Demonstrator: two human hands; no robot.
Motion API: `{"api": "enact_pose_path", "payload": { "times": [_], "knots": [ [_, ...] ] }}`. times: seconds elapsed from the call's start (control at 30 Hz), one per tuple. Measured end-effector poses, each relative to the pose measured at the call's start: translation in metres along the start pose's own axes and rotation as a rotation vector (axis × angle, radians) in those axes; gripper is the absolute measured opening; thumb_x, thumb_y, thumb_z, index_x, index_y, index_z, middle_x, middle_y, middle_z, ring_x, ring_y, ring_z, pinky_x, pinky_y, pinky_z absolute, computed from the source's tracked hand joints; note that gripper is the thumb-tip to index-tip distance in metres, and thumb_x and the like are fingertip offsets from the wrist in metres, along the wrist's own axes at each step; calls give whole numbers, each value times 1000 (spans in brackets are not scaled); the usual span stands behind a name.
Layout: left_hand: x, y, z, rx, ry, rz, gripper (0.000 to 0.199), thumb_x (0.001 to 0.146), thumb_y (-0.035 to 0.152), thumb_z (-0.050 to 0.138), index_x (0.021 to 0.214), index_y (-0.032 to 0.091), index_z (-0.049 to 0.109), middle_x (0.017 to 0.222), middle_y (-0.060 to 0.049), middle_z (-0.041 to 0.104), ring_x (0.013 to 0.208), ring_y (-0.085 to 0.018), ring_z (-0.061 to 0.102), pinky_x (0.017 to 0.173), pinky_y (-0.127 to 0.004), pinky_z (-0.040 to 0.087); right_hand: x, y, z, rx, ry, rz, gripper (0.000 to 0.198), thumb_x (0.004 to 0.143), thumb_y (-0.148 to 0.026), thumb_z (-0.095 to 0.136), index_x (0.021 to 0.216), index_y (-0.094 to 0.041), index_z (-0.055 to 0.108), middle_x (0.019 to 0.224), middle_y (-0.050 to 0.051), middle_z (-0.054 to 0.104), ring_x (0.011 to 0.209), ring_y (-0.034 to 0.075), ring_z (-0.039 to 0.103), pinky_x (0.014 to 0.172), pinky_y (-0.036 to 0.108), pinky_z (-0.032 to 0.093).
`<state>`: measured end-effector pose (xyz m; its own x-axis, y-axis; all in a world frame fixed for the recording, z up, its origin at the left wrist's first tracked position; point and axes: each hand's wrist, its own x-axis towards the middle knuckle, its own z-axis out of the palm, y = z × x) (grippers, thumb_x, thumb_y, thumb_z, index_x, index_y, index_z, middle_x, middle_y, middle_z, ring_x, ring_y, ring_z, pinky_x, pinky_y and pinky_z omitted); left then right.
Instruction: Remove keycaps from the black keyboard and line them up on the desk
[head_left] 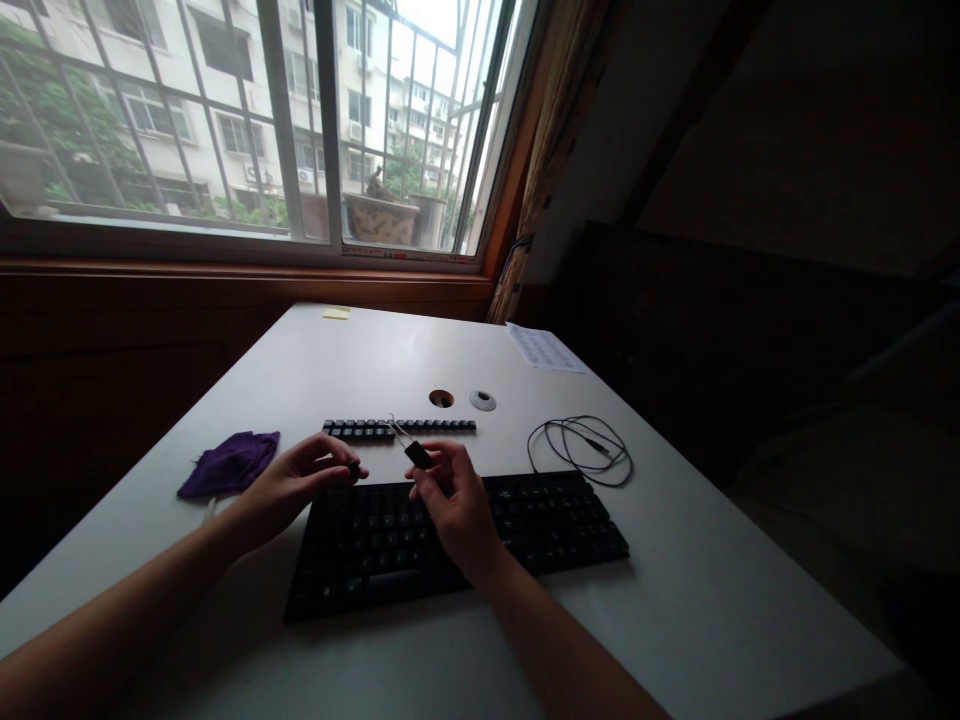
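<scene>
My right hand point(461, 510) grips a keycap puller point(418, 455) by its black handle; its thin wire prongs point up and to the left. Between the fingertips of my left hand point(300, 475) is a small black keycap point(353, 468). Both hands are over the upper part of a black keyboard point(367, 580), which lies slightly turned on the table. My right hand and wrist cover some of its middle keys. Behind the hands, loose keycaps point(442, 426) stand in a long row, with a shorter second row in front at the left.
The white table point(675, 600) bears a purple cloth point(231, 464) on the left and a coiled black cable point(581, 440) on the right. Farther back are a round hole point(441, 399), its grey cover point(483, 400), a printed sheet point(546, 349) and a yellow note point(336, 313).
</scene>
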<state>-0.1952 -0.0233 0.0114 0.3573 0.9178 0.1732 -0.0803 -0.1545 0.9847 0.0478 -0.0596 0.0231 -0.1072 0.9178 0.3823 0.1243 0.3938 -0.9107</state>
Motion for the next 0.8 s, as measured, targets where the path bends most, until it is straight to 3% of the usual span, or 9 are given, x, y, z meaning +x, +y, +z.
{"api": "enact_pose_path", "payload": {
  "times": [0.23,0.4,0.63,0.73,0.8],
  "knots": [
    [-1,1,0,-7,-9,-22,17,87,29,70,96,17,62,102,-9,69,101,-25,67,86,-35,51,2,-6,-5,130,101,-22,31,96,-27,48,126,-29,40,98,2,62,70,12,59,69,30,51],
    [-1,1,0,14,-19,-21,17,88,30,69,97,18,63,103,-9,69,98,-23,68,85,-34,51,5,2,-6,38,35,-42,21,97,-27,45,105,-26,64,99,2,53,67,9,56,63,26,48],
    [-2,2,0,66,-59,0,14,88,29,69,87,16,63,100,-9,69,95,-22,65,81,-30,50,3,-2,-6,-142,11,-101,17,92,-29,59,102,-28,73,96,3,56,70,12,54,62,26,47],
    [-3,2,-1,73,-94,-3,13,87,28,70,87,16,66,102,-10,69,97,-22,64,83,-31,50,2,-1,-5,-90,-23,-106,26,97,-28,51,116,-30,67,92,2,58,66,11,54,62,27,47],
    [-3,2,-2,64,-112,-17,14,86,28,71,93,16,66,102,-10,69,97,-23,64,84,-32,50,2,1,-4,-23,-16,-69,34,99,-27,45,132,-31,55,91,1,59,62,10,55,62,27,48]
  ]
}}
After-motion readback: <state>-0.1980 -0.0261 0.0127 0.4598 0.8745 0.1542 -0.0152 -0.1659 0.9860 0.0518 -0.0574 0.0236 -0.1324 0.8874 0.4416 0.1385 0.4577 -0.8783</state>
